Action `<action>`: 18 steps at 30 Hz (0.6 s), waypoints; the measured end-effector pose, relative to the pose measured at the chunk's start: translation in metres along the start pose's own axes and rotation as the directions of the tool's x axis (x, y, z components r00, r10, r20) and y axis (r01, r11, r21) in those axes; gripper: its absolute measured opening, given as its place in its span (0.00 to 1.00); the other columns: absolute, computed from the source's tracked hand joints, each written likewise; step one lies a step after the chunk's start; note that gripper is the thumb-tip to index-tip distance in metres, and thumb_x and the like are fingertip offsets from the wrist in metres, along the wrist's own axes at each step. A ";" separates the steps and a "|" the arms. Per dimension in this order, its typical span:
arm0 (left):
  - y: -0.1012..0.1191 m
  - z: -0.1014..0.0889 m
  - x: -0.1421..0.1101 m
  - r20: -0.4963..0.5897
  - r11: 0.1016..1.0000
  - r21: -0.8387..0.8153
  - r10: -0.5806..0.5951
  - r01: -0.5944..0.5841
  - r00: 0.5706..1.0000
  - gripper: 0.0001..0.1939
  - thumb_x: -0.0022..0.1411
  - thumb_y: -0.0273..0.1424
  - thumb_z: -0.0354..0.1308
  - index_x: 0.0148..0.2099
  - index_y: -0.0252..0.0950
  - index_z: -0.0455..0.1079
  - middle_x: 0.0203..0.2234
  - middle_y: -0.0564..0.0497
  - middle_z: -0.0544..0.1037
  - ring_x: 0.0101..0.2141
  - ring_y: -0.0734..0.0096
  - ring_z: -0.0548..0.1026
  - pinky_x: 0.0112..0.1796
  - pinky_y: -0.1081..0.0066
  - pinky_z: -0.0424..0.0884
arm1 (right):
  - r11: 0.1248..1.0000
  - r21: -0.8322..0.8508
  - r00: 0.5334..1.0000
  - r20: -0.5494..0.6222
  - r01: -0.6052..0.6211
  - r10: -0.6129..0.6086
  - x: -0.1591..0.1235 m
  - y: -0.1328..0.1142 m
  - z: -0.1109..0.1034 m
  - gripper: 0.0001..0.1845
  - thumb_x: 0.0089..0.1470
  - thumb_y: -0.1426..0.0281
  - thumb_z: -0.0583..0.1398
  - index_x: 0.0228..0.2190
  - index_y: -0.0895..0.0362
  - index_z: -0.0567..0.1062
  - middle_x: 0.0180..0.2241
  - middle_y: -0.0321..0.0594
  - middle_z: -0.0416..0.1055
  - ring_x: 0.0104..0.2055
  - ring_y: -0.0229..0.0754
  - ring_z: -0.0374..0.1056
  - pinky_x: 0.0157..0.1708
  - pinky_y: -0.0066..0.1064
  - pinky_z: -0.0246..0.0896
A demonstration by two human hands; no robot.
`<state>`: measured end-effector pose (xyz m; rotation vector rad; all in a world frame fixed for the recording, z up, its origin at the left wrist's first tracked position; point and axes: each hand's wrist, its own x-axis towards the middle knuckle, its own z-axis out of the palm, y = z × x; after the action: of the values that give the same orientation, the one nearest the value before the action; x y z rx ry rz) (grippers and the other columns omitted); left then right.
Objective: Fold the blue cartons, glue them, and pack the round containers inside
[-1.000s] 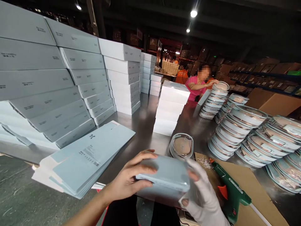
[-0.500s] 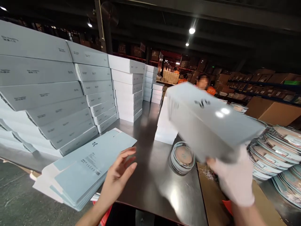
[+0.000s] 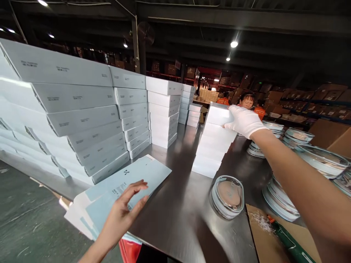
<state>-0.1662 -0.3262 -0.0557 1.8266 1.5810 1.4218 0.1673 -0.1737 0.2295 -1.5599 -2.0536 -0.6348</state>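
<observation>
My right hand [image 3: 244,119], in a white glove, grips the near right end of a white box [image 3: 218,114]. That box lies on top of a short stack of similar white boxes [image 3: 210,149] in the middle of the metal table. My bare left hand [image 3: 123,210] is open, fingers apart and slightly bent, over a pile of flat pale-blue folding cartons [image 3: 155,170]. Whether it touches the top carton I cannot tell. Between the hands, nearer the front, sits an oval clear-lidded container [image 3: 228,195] with something beige inside.
Tall rows of closed white boxes [image 3: 82,98] line the left side. Stacked lidded containers [image 3: 282,199] stand at right, partly behind my arm. A brown cardboard sheet [image 3: 253,228] carries a green tube-like object [image 3: 292,239]. A co-worker [image 3: 246,100] is beyond the table.
My right hand has carried the white box forward and left, down onto the stack. My left hand now appears over the flat cartons. The view has shifted left.
</observation>
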 end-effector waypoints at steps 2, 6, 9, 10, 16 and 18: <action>-0.011 -0.010 0.026 -0.008 0.987 0.159 -0.012 0.013 1.000 0.25 0.65 0.53 0.53 0.50 0.40 0.75 0.53 0.37 0.80 0.55 0.43 0.78 0.54 0.51 0.74 | 0.998 0.036 0.997 -0.042 0.061 -0.059 -0.029 -0.009 -0.009 0.28 0.68 0.63 0.55 0.63 0.66 0.68 0.64 0.54 0.66 0.70 0.61 0.57 0.66 0.53 0.52; -0.051 -0.021 0.077 -0.072 0.901 0.398 -0.156 0.171 0.985 0.30 0.51 0.51 0.66 0.45 0.30 0.76 0.49 0.26 0.79 0.55 0.19 0.74 0.53 0.30 0.66 | 0.971 0.173 0.978 -0.156 0.165 -0.138 -0.136 -0.032 -0.026 0.25 0.64 0.67 0.59 0.59 0.65 0.70 0.56 0.54 0.75 0.58 0.54 0.73 0.59 0.45 0.68; -0.070 -0.023 0.093 -0.102 0.814 0.524 -0.232 0.250 0.968 0.27 0.52 0.52 0.69 0.34 0.31 0.74 0.39 0.36 0.83 0.48 0.32 0.80 0.49 0.36 0.73 | 0.883 0.350 0.948 -0.171 0.312 -0.267 -0.228 -0.043 -0.019 0.18 0.66 0.66 0.58 0.56 0.54 0.71 0.49 0.44 0.81 0.47 0.43 0.80 0.50 0.32 0.76; -0.070 -0.024 0.095 -0.116 0.790 0.559 -0.227 0.252 0.967 0.26 0.55 0.52 0.68 0.33 0.31 0.73 0.38 0.39 0.83 0.47 0.38 0.81 0.48 0.41 0.75 | 0.871 0.386 0.953 -0.148 0.303 -0.266 -0.254 -0.044 -0.013 0.18 0.66 0.67 0.59 0.56 0.52 0.70 0.48 0.42 0.81 0.47 0.42 0.80 0.49 0.30 0.76; -0.023 -0.047 0.088 -0.219 0.689 0.707 0.000 0.158 0.976 0.31 0.64 0.56 0.57 0.44 0.28 0.72 0.32 0.43 0.81 0.40 0.33 0.83 0.33 0.53 0.77 | 0.964 0.154 0.945 -0.282 0.218 -0.168 -0.331 -0.049 0.016 0.17 0.63 0.71 0.59 0.53 0.55 0.70 0.41 0.47 0.80 0.40 0.49 0.77 0.40 0.38 0.73; 0.004 -0.052 0.072 -0.229 0.689 0.714 0.062 0.125 0.971 0.31 0.66 0.56 0.54 0.49 0.31 0.71 0.24 0.50 0.78 0.28 0.43 0.83 0.24 0.60 0.73 | 0.988 -0.032 0.920 -0.361 0.154 -0.155 -0.333 -0.056 0.011 0.16 0.59 0.71 0.61 0.50 0.57 0.71 0.33 0.46 0.76 0.31 0.50 0.72 0.33 0.41 0.67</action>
<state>-0.2152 -0.2814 0.0033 2.0400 2.5710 1.0833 0.1899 -0.4284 0.0079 -1.1806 -1.9011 -0.9105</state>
